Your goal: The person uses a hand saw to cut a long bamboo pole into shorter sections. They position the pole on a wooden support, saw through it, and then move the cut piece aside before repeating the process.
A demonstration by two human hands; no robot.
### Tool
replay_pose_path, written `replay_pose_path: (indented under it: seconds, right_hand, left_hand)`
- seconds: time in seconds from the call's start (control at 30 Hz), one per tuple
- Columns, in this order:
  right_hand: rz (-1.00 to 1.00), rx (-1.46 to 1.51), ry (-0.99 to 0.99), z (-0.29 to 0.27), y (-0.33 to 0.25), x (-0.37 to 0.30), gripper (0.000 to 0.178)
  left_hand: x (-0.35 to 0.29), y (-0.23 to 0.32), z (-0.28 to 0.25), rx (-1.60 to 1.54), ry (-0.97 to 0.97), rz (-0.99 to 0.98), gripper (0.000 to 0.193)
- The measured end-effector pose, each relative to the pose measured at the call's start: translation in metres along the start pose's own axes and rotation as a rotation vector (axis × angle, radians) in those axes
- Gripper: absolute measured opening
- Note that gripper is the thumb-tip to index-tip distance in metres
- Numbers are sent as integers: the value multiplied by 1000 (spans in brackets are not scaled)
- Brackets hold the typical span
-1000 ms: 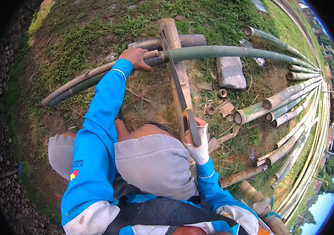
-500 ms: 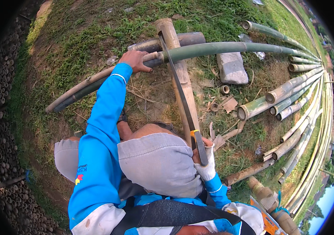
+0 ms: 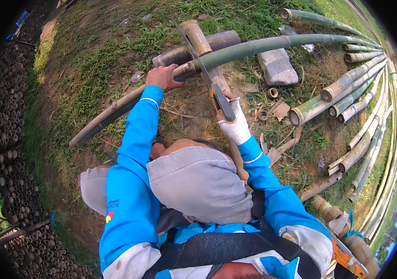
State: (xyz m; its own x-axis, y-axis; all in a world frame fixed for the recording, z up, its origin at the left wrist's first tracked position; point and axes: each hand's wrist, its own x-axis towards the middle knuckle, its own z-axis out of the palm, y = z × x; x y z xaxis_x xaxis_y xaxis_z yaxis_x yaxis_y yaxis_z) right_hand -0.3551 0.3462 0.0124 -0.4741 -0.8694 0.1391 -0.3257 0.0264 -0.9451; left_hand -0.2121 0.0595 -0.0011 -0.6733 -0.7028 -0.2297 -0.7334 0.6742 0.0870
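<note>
My bare left hand point(image 3: 165, 78) is closed over a long bamboo pole point(image 3: 259, 45), just left of the saw. The pole's right part is green, its left part brown along the top. In my right hand point(image 3: 235, 122), which wears a white knit glove with bare fingertips, is the black and yellow handle of a handsaw point(image 3: 206, 74). The saw's blade crosses the pole at the edge of the green part, its tip reaching beyond the pole. Under the pole lies a thick bamboo support point(image 3: 195, 38), with a shorter bamboo piece point(image 3: 173, 56) across it. Cut depth is hidden.
A grey stone block point(image 3: 277, 67) sits right of the support, near a bamboo ring point(image 3: 272, 93) and scraps. Several bamboo poles point(image 3: 347, 88) fan out at the right. Stacked bamboo ends point(image 3: 10, 97) line the left. An orange-sleeved item point(image 3: 347, 258) rests at the lower right.
My right hand has pushed the saw forward, away from me, so the handle is now close to the pole and more blade sticks out beyond it. My left hand still grips the pole.
</note>
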Motion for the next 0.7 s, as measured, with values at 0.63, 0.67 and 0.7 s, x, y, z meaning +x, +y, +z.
replay_pose_path:
  seconds: [0.63,0.67,0.7]
  right_hand:
    - [-149,-56,-4,28,16,50,67]
    - [-140,-32,-14,25,20,43,67]
    - [-132,-8,-23,24,25,41,68]
  left_hand:
    - [0,-18,-5,-336,-66,60,112]
    - [0,-24,3,-495,-80,66,114]
    - [3,-32,9,-653,-92,75,115]
